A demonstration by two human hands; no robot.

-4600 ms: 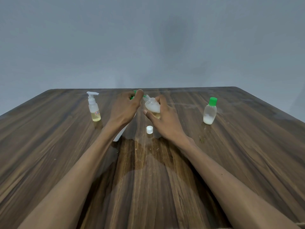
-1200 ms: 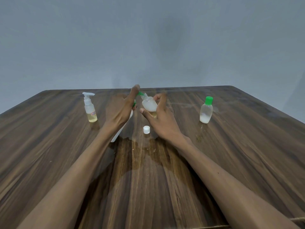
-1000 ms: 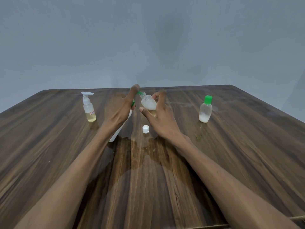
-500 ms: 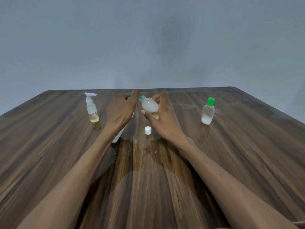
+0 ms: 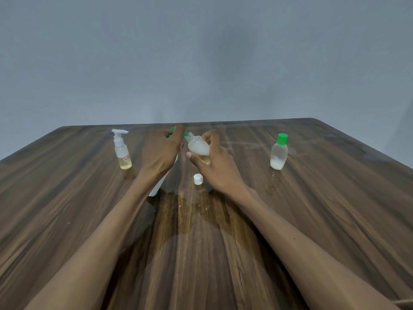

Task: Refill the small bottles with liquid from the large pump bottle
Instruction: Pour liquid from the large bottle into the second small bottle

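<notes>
My left hand (image 5: 161,153) rests on top of the large white pump bottle (image 5: 157,186), pressing its green pump head (image 5: 172,130); most of that bottle is hidden behind the hand and wrist. My right hand (image 5: 214,164) holds a small uncapped clear bottle (image 5: 197,147), tilted with its threaded neck up against the green nozzle. This small bottle has whitish liquid inside. Its white cap (image 5: 198,179) lies on the wooden table (image 5: 312,220) just below the hands.
A small spray bottle (image 5: 121,151) with yellowish liquid stands at the left. A small green-capped bottle (image 5: 279,153) with some white liquid stands at the right. A wet patch (image 5: 192,202) spreads on the wood near the cap. A grey wall rises behind the table's far edge.
My left thumb came down on the pump head after being lifted a second ago. The small bottle stays tilted at the nozzle in my right hand.
</notes>
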